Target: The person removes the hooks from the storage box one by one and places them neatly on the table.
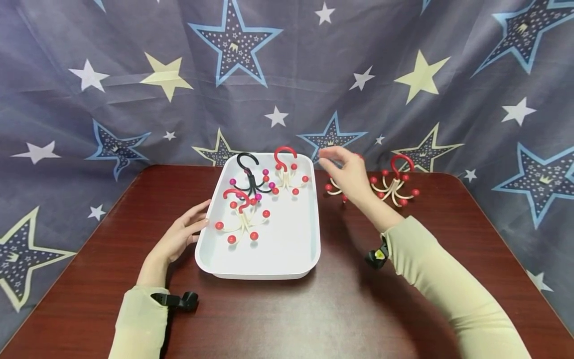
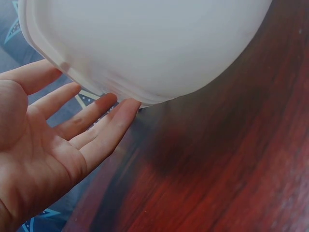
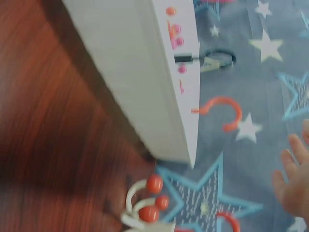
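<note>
At the left side of a white tray, my left hand touches the rim with loosely straight fingers; the left wrist view puts the fingertips right at its edge. My right hand is raised just right of the tray, fingers extended, holding nothing. Inside the tray sit a black hook hanger with ball-tipped prongs and two cream ones with red hooks, one at the back and one in front. Partly hidden behind my right hand stands another red-ball hanger.
Farther right on the dark red-brown table stands a cream hanger with a red hook. A star-printed cloth hangs behind the table and along its sides. Each wrist wears a black strap with a small camera.
</note>
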A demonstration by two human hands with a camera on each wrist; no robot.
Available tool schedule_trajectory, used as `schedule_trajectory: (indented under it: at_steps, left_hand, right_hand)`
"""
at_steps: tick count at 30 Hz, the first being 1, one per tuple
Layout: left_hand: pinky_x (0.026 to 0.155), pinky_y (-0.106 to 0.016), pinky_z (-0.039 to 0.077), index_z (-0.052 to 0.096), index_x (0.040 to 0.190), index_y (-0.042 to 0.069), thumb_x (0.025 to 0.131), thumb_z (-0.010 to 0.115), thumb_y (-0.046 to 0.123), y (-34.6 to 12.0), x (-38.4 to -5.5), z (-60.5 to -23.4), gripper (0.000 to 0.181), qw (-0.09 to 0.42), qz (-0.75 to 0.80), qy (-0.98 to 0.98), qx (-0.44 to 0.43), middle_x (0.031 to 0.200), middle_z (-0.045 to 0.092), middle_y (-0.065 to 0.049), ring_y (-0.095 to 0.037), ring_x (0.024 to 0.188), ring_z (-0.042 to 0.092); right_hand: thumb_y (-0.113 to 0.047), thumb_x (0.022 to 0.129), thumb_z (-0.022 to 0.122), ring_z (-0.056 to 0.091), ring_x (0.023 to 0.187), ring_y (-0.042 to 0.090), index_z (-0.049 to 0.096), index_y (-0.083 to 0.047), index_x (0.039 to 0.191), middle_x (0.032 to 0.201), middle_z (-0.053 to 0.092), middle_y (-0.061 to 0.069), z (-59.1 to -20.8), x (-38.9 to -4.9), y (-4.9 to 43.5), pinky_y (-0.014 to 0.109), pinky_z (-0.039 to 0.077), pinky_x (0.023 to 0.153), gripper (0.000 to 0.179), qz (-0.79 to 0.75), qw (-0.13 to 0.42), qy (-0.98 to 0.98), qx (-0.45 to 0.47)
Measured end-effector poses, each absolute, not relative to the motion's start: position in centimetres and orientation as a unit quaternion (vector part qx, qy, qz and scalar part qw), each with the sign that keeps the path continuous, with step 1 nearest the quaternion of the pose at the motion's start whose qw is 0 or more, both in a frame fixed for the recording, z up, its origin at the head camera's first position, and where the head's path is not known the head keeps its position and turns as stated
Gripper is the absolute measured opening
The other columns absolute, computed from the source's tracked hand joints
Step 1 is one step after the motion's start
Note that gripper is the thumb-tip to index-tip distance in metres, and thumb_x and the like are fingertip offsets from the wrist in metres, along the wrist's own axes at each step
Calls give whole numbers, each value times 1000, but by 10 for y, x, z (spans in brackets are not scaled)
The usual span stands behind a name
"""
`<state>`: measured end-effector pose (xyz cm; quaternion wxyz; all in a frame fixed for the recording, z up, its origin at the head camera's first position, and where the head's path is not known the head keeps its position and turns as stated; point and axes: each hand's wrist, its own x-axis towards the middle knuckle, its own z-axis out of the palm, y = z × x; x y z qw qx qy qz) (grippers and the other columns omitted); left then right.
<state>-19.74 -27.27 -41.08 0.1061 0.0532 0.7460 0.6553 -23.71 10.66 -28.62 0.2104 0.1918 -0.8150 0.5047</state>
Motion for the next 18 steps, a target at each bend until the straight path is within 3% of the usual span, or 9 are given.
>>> schedule_trajectory:
  at_steps: [4,11,18]
  left_hand:
    - [72,-34,47,28,133,22,86,51,20,-272,-198,-411,53,105,658,744,55,122,40,-15,-16,95,53]
    - [72,-34,47,29,133,23,85,51,21,-272,-199,-412,53,106,657,744,53,122,39,-14,-15,95,53]
    - [72,-32,47,28,133,24,86,50,22,-273,-198,-413,52,105,656,746,51,121,40,-13,-15,95,53]
  right_hand:
    - [-11,80,58,56,93,20,59,-2,102,98,61,11,-285,-231,90,34,41,83,24,500,165,-822,218]
    - [-27,79,60,55,88,6,60,-16,102,96,62,-4,-306,-245,72,25,43,78,25,495,128,-826,238]
    - [-23,79,60,55,86,5,59,-12,104,98,61,-1,-312,-242,44,22,44,77,27,517,93,-805,276]
